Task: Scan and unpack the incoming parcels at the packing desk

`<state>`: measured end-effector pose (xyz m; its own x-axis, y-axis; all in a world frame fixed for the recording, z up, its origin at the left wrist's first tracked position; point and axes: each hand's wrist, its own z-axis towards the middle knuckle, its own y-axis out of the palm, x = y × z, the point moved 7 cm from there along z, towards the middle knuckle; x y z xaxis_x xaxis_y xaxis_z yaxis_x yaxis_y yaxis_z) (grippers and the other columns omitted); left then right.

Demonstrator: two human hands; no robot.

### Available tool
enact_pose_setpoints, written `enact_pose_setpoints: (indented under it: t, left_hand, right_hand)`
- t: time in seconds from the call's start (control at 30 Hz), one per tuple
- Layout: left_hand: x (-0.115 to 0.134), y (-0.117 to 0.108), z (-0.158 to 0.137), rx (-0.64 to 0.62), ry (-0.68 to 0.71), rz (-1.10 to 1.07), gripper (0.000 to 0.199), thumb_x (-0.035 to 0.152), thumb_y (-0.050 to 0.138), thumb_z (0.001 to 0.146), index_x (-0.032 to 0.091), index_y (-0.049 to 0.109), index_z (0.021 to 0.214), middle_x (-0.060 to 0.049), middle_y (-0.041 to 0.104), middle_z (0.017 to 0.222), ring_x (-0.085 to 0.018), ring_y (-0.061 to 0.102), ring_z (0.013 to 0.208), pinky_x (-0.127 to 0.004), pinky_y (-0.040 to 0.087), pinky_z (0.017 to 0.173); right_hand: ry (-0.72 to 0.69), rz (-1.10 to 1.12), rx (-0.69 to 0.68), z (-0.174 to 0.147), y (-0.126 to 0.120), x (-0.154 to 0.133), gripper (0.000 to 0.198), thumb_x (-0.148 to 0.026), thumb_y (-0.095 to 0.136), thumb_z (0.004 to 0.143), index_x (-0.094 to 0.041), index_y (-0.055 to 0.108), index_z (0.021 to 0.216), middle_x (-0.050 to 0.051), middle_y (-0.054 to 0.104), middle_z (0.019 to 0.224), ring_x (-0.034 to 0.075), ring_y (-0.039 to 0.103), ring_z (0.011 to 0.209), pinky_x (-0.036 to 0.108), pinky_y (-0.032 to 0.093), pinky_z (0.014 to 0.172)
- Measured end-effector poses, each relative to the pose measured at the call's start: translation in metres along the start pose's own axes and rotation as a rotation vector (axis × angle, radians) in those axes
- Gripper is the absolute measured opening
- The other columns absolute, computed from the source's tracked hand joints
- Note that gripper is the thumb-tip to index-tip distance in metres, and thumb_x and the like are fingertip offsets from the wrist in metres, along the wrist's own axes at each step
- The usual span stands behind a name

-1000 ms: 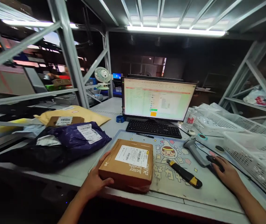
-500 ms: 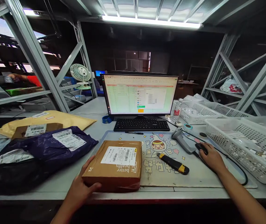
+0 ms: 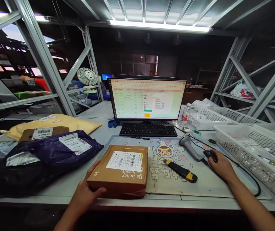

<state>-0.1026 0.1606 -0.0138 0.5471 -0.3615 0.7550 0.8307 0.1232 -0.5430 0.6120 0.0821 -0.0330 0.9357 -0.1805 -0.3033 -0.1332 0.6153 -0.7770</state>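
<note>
My left hand (image 3: 85,191) grips the near left corner of a cardboard box (image 3: 101,168), thumb across its front and fingers along its left side. The box lies flat on the table with a white shipping label (image 3: 124,160) on top. Over on the right, my right hand (image 3: 220,165) is curled over a black computer mouse (image 3: 210,155). A grey barcode scanner (image 3: 191,147) rests just left of the mouse. Between the box and my right hand lies a black and yellow utility knife (image 3: 181,170) on the cartoon desk mat (image 3: 161,187).
A monitor (image 3: 128,102) stands behind a black keyboard (image 3: 148,129), with a pen (image 3: 139,138) before it. Purple (image 3: 50,157) and yellow (image 3: 84,123) parcels pile up on the left. White plastic baskets (image 3: 245,157) line the right, near a bottle (image 3: 185,114). Metal shelf posts (image 3: 43,61) frame the bench.
The whole view has shifted slightly to the right in the picture. Text in the monitor's pop-up window looks a little different. Both hands keep their places on the box and the mouse.
</note>
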Motion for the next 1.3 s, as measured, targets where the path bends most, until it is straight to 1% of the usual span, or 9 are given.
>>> enact_pose_setpoints:
  t: [0.1, 0.3, 0.53, 0.73, 0.83, 0.93, 1.07, 1.2, 1.3]
  left_hand:
    - [0.003, 0.002, 0.000, -0.024, -0.012, -0.022, 0.121, 0.094, 0.072, 0.066, 0.022, 0.049, 0.160, -0.017, 0.071, 0.136, -0.042, 0.069, 0.127, -0.053, 0.055, 0.113]
    - [0.013, -0.002, 0.000, -0.004, 0.011, -0.020, 0.120, 0.094, 0.072, 0.067, 0.020, 0.050, 0.159, -0.018, 0.072, 0.134, -0.042, 0.071, 0.123, -0.053, 0.057, 0.111]
    - [0.005, 0.000, -0.002, -0.016, -0.012, 0.010, 0.121, 0.098, 0.068, 0.067, 0.021, 0.051, 0.158, -0.017, 0.075, 0.127, -0.043, 0.069, 0.126, -0.052, 0.059, 0.106]
    - [0.008, -0.003, -0.001, 0.014, 0.008, 0.013, 0.123, 0.099, 0.070, 0.065, 0.020, 0.050, 0.158, -0.018, 0.075, 0.127, -0.042, 0.069, 0.126, -0.051, 0.059, 0.106]
    - [0.012, -0.003, -0.001, 0.010, 0.017, 0.016, 0.118, 0.097, 0.070, 0.067, 0.021, 0.053, 0.156, -0.017, 0.075, 0.127, -0.041, 0.072, 0.122, -0.050, 0.060, 0.105]
    - [0.013, -0.003, -0.001, 0.007, 0.023, 0.018, 0.114, 0.096, 0.069, 0.069, 0.022, 0.055, 0.155, -0.016, 0.075, 0.126, -0.040, 0.073, 0.120, -0.048, 0.062, 0.102]
    - [0.002, -0.005, 0.000, 0.039, 0.048, 0.068, 0.114, 0.094, 0.070, 0.070, 0.022, 0.054, 0.156, -0.016, 0.076, 0.127, -0.041, 0.071, 0.124, -0.047, 0.063, 0.101]
    - [-0.016, -0.005, 0.004, 0.001, 0.087, 0.089, 0.112, 0.085, 0.076, 0.074, 0.023, 0.046, 0.162, -0.015, 0.071, 0.141, -0.039, 0.071, 0.126, -0.043, 0.064, 0.100]
    - [-0.021, -0.006, 0.006, -0.016, 0.095, 0.076, 0.108, 0.077, 0.080, 0.075, 0.024, 0.044, 0.163, -0.014, 0.069, 0.145, -0.038, 0.073, 0.124, -0.039, 0.066, 0.094]
  right_hand:
    - [-0.025, -0.005, 0.001, 0.000, 0.000, -0.002, 0.055, -0.048, 0.042, 0.097, -0.017, 0.063, 0.137, 0.016, 0.066, 0.143, 0.034, 0.066, 0.127, 0.049, 0.052, 0.112]
    - [0.051, -0.005, -0.027, 0.001, -0.001, -0.002, 0.052, -0.049, 0.044, 0.092, -0.017, 0.065, 0.128, 0.017, 0.072, 0.127, 0.035, 0.070, 0.113, 0.050, 0.056, 0.102]
    - [0.013, 0.001, -0.047, 0.001, -0.004, -0.006, 0.054, -0.048, 0.042, 0.094, -0.017, 0.064, 0.132, 0.016, 0.070, 0.132, 0.034, 0.069, 0.118, 0.047, 0.055, 0.104]
    - [0.002, -0.032, -0.038, -0.001, -0.002, -0.004, 0.048, -0.044, 0.044, 0.096, -0.022, 0.067, 0.132, 0.010, 0.068, 0.139, 0.032, 0.069, 0.117, 0.045, 0.056, 0.096]
    - [0.006, -0.041, -0.045, -0.002, 0.001, -0.001, 0.049, -0.043, 0.044, 0.097, -0.021, 0.066, 0.135, 0.010, 0.067, 0.141, 0.032, 0.069, 0.118, 0.046, 0.057, 0.098]
    - [0.004, -0.062, -0.002, -0.002, 0.001, 0.001, 0.051, -0.042, 0.043, 0.099, -0.020, 0.065, 0.140, 0.013, 0.066, 0.143, 0.033, 0.067, 0.122, 0.048, 0.055, 0.105]
    - [-0.016, -0.059, 0.028, 0.000, 0.001, -0.001, 0.053, -0.043, 0.042, 0.101, -0.018, 0.066, 0.141, 0.016, 0.065, 0.142, 0.034, 0.065, 0.124, 0.050, 0.054, 0.109]
    - [-0.022, -0.059, 0.012, 0.000, 0.000, -0.005, 0.054, -0.045, 0.040, 0.103, -0.017, 0.068, 0.139, 0.017, 0.065, 0.142, 0.034, 0.066, 0.123, 0.050, 0.055, 0.108]
    - [-0.034, -0.050, 0.002, 0.001, 0.000, -0.007, 0.055, -0.047, 0.039, 0.103, -0.016, 0.069, 0.137, 0.018, 0.064, 0.143, 0.034, 0.064, 0.129, 0.050, 0.052, 0.113]
